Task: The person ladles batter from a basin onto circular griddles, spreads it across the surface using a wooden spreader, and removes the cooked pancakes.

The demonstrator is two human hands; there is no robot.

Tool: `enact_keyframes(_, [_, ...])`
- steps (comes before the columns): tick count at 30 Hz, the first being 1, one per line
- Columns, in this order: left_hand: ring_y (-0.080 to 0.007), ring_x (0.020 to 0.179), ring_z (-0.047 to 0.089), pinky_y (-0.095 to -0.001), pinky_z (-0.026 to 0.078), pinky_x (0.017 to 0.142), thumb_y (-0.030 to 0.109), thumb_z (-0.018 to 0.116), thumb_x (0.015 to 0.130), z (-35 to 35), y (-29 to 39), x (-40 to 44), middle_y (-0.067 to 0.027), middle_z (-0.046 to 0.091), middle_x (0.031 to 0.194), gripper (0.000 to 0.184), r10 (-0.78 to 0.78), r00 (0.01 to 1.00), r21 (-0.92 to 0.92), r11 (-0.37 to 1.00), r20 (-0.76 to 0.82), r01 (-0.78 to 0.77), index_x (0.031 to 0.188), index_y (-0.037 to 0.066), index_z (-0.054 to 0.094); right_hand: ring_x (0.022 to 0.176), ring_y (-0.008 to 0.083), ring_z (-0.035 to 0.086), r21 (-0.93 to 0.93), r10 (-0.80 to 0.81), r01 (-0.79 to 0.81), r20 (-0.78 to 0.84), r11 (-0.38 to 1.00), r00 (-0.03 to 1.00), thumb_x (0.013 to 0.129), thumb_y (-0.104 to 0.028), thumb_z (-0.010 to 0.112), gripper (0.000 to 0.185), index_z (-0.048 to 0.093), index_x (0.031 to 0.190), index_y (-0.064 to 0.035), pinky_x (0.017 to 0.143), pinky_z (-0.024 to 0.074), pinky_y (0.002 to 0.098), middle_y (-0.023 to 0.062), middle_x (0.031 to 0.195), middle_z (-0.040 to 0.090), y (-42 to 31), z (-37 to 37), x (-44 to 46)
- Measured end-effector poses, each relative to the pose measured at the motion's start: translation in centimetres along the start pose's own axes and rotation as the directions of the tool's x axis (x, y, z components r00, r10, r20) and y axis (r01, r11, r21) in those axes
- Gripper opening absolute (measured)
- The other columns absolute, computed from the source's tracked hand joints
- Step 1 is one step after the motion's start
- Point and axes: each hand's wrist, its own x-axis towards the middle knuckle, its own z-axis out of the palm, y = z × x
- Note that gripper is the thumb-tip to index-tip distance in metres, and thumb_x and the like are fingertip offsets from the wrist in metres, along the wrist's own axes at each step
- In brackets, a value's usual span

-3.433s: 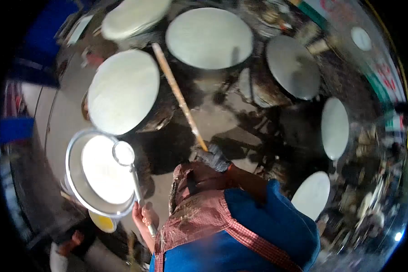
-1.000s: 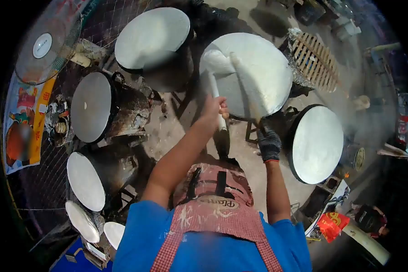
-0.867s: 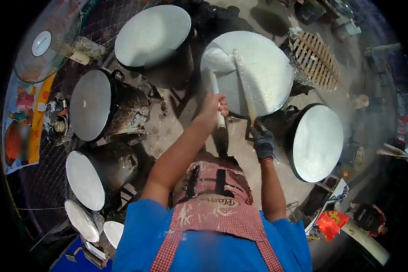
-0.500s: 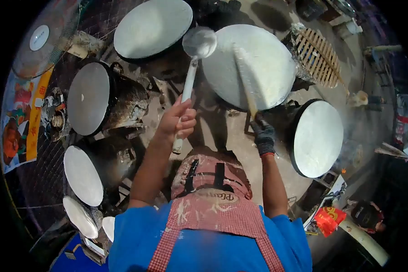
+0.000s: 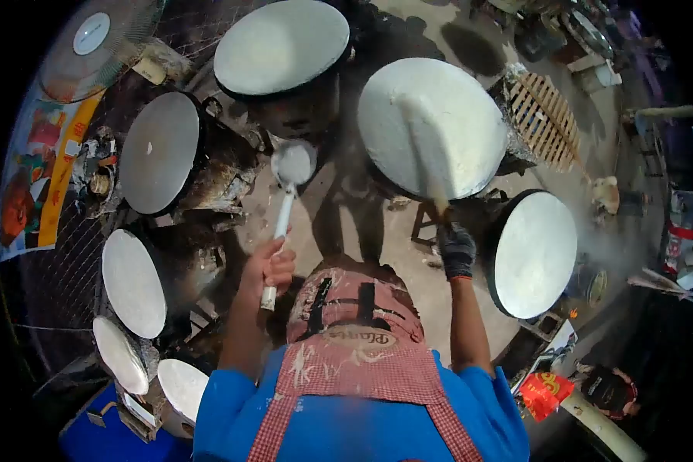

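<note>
My left hand is bare and wrapped round the white handle of a ladle, whose bowl hangs over the floor between two stoves. My right hand, in a dark grey glove, grips the lower end of a wooden stick. The stick lies over a large round griddle coated with a white layer, and its far part is blurred. Left of that griddle is another white-covered one.
A bare-looking grey griddle and a white-covered one stand at the left. Another white griddle is at the right, near a slatted wooden rack. A fan is top left; a person is lower right.
The ladle has left the middle griddle's surface and moved left and back toward me in my left hand. My right hand still holds the stick over that griddle.
</note>
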Motion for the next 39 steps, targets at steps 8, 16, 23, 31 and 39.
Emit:
enact_keyframes(8, [-0.0073,0.038,0.031,-0.0199,0.027,0.030,0.016,0.038,0.089,-1.5,-1.5,0.4,-0.0008,0.034,0.056,0.024,0.026,0.987,0.002,1.000,-0.160,-0.026,0.112,0.017,0.046,0.056,0.0082,0.047,0.437,0.375,-0.483,0.313,0.759,0.873,0.074,-0.018,0.063,0.038,0.057,0.109,-0.0066,0.049,0.0385,0.0229,0.0009,0.079,0.058,1.9,2.1,-2.2])
enact_keyframes(16, [-0.0059,0.038,0.032,-0.0179,0.025,0.028,0.017,0.045,0.087,7.9,-3.0,11.0,0.0010,0.034,0.056,0.012,0.011,0.987,0.451,0.890,-0.159,0.063,0.092,0.018,0.034,0.047,0.0072,0.042,0.750,0.351,-0.260,0.040,0.608,0.935,0.078,-0.009,0.056,0.036,0.052,0.114,-0.0098,0.037,0.0326,0.0223,-0.0034,0.063,0.050,9.3,1.4,-4.7])
enact_keyframes(23, [-0.0082,0.040,0.030,-0.0228,0.026,0.033,0.010,0.049,0.080,13.8,-9.1,25.6,-0.0022,0.036,0.063,0.022,0.151,0.987,0.762,0.646,-0.055,-0.056,0.096,0.015,0.035,0.047,0.0039,0.039,0.843,0.527,-0.352,0.098,0.407,0.844,0.079,-0.010,0.057,0.037,0.051,0.114,-0.0064,0.039,0.0322,0.0183,-0.0019,0.070,0.054,3.3,-0.8,-3.3])
enact_keyframes(31, [-0.0107,0.041,0.031,-0.0255,0.030,0.035,0.006,0.046,0.078,12.7,-9.7,26.9,-0.0040,0.035,0.063,0.031,0.272,0.961,0.808,0.577,-0.055,-0.117,0.104,0.015,0.030,0.061,0.0175,0.053,0.371,0.235,-0.151,-0.193,0.916,0.953,0.079,-0.016,0.058,0.037,0.051,0.114,-0.0074,0.054,0.0425,0.0303,0.0049,0.080,0.060,7.8,2.4,-2.2])
enact_keyframes(39, [-0.0093,0.040,0.032,-0.0239,0.028,0.035,0.008,0.047,0.079,12.9,-8.7,25.9,-0.0026,0.035,0.063,0.023,0.252,0.963,0.741,0.664,-0.094,-0.102,0.091,0.015,0.029,0.081,0.0359,0.056,-0.045,0.170,-0.179,-0.161,0.983,0.972,0.079,-0.034,0.052,0.042,0.049,0.118,-0.0188,0.071,0.0438,0.0394,0.0161,0.098,0.058,6.1,-0.6,-2.1])
